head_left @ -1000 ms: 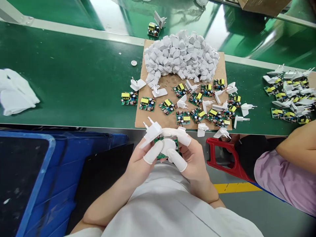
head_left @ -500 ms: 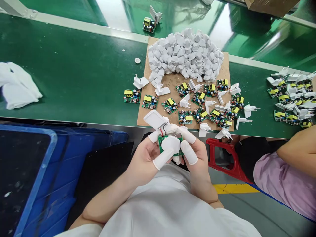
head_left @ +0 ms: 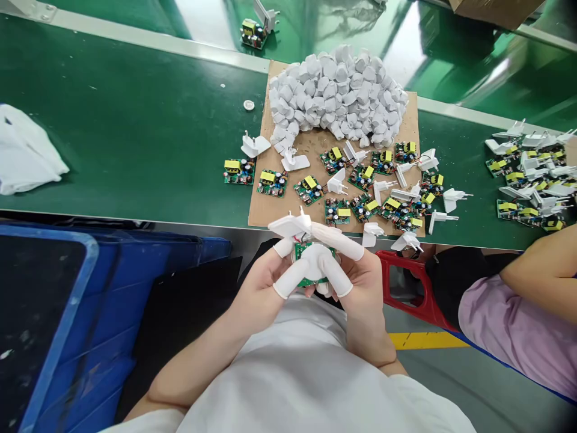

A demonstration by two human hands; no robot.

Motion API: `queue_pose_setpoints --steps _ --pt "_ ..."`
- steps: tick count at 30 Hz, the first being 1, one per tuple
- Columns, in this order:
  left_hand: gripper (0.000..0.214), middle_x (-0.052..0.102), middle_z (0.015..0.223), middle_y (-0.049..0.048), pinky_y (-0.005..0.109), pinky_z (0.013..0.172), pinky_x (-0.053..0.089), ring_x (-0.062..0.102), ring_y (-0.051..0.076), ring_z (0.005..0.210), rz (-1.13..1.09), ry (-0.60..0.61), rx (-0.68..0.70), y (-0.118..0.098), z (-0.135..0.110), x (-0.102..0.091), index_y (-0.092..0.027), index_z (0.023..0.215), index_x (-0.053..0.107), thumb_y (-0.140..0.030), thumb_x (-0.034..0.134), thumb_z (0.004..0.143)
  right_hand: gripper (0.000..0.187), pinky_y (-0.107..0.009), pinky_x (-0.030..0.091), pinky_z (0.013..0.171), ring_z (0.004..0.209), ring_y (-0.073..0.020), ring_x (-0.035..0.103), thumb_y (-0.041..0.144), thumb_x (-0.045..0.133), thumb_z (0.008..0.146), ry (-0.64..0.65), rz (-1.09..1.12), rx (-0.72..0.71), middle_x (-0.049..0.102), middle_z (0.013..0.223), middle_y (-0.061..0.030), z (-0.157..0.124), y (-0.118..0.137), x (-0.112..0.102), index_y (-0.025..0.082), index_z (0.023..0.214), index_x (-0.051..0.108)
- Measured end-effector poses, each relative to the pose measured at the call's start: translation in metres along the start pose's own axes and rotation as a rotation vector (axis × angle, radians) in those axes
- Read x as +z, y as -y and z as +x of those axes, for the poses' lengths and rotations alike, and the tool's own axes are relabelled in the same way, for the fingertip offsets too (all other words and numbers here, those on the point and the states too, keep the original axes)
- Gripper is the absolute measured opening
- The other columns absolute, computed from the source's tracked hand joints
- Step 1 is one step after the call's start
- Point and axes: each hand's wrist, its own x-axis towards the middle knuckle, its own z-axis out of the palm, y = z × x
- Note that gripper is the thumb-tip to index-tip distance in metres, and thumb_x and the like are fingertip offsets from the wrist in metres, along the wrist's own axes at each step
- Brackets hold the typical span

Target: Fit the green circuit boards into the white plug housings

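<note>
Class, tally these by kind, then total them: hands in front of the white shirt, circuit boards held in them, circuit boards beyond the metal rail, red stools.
Hands (left hand, right hand): 2
Held circuit board: 1
Circuit board beyond the rail: 1
Red stool: 1
Total: 5

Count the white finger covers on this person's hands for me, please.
4 white finger cots show clearly: two on the left hand, at thumb and index finger; two on the right hand, likewise. More may be hidden beneath the circuit board.
</note>
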Motion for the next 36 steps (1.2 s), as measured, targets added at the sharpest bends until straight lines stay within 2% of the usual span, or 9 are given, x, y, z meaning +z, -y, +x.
queue_pose_setpoints --steps 4,10,13,16,19,22,27,31,36 --pt "0.034 0.074 0.093 0.0025 0.021 0.062 0.053 0.06 0.009 0.067 0.062 -0.032 0.03 0.0 -0.003 0.004 -0.022 0.124 0.08 -0.04 0.086 0.095 0.046 -0.022 0.057 0.042 0.055 -0.0107 0.066 0.051 0.087 0.093 -0.033 0.019 -0.014 0.081 0.118 -0.0068 -0.002 0.001 0.003 0.028 0.132 0.079" --pt "0.035 0.074 0.091 0.002 0.022 0.063 0.056 0.064 0.012 0.07 0.049 -0.029 0.049 0.001 -0.003 0.006 -0.025 0.122 0.08 -0.044 0.087 0.094 0.032 -0.028 0.063 0.048 0.057 -0.015 0.068 0.049 0.079 0.1 -0.056 -0.058 -0.067 0.082 0.097 -0.0058 -0.002 0.0 0.0 0.026 0.121 0.084" --pt "0.044 0.078 0.099 0.0048 0.025 0.07 0.061 0.07 0.016 0.08 0.085 -0.106 0.073 0.003 -0.001 0.01 -0.024 0.121 0.08 -0.05 0.091 0.088 0.031 -0.03 0.066 0.055 0.068 -0.0177 0.074 0.048 0.079 0.101 -0.054 -0.057 -0.096 0.084 0.107 -0.0065 -0.002 -0.001 0.0 0.027 0.124 0.083" --pt "0.049 0.08 0.113 0.0087 0.027 0.08 0.063 0.073 0.021 0.095 0.211 -0.232 0.112 0.002 0.001 0.013 -0.021 0.119 0.079 -0.052 0.094 0.084 0.042 -0.03 0.07 0.068 0.095 -0.0225 0.08 0.046 0.082 0.1 -0.02 0.0 -0.116 0.082 0.127 -0.0064 -0.003 0.0 0.001 0.032 0.139 0.077" --pt "0.051 0.081 0.113 0.0091 0.027 0.084 0.062 0.074 0.022 0.1 0.3 -0.258 0.151 0.001 0.004 0.013 -0.02 0.117 0.08 -0.053 0.095 0.082 0.037 -0.029 0.07 0.075 0.114 -0.0242 0.079 0.042 0.082 0.101 0.016 0.021 -0.119 0.077 0.143 -0.0048 -0.002 0.0 0.001 0.036 0.138 0.078" --pt "0.052 0.081 0.11 0.0094 0.027 0.081 0.063 0.074 0.021 0.095 0.279 -0.194 0.117 0.002 0.005 0.009 -0.019 0.121 0.08 -0.055 0.093 0.084 0.03 -0.03 0.07 0.07 0.108 -0.0255 0.08 0.045 0.083 0.099 -0.009 -0.042 -0.086 0.075 0.147 -0.0071 0.001 -0.003 -0.002 0.03 0.126 0.083" --pt "0.063 0.077 0.099 0.0058 0.022 0.063 0.058 0.067 0.014 0.074 0.105 -0.104 0.009 0.007 0.004 0.001 -0.021 0.136 0.076 -0.053 0.093 0.085 0.038 -0.028 0.064 0.052 0.069 -0.0183 0.074 0.053 0.082 0.098 -0.035 -0.072 -0.01 0.084 0.109 -0.0067 0.001 -0.003 -0.003 0.026 0.124 0.084" --pt "0.064 0.075 0.096 0.004 0.018 0.058 0.053 0.06 0.011 0.068 0.149 -0.123 0.035 0.011 0.003 0.001 -0.024 0.138 0.074 -0.048 0.095 0.083 0.034 -0.027 0.062 0.05 0.065 -0.0148 0.07 0.051 0.083 0.097 -0.055 -0.058 -0.001 0.083 0.12 -0.0072 0.0 0.0 0.001 0.026 0.121 0.086" --pt "0.069 0.079 0.116 0.0089 0.028 0.091 0.062 0.072 0.02 0.1 0.27 -0.15 0.128 0.013 0.001 0.0 -0.027 0.145 0.071 -0.043 0.096 0.083 0.029 -0.032 0.069 0.07 0.086 -0.0211 0.077 0.05 0.082 0.098 -0.043 -0.111 -0.101 0.083 0.118 -0.007 0.005 -0.005 -0.001 0.029 0.116 0.088"
